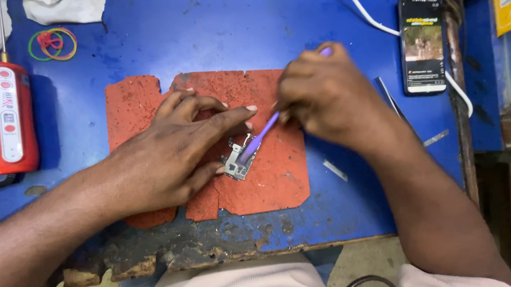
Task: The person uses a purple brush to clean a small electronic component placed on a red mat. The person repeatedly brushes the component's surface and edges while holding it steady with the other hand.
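A small silver circuit board [237,165] lies on a worn red mat [277,179] in the middle of the blue table. My left hand [175,151] rests flat on the mat and pins the board between forefinger and thumb. My right hand [321,94] holds a purple brush [258,141] slanting down, its head touching the top of the board. The brush's far end pokes out above my knuckles.
A red handheld tool [8,118] lies at the left edge, with coloured rubber bands [53,43] and a white cloth [66,2] behind it. A lit phone [423,44] with a white cable [376,19] sits back right. Metal tweezers [392,100] and metal strips lie beside my right arm.
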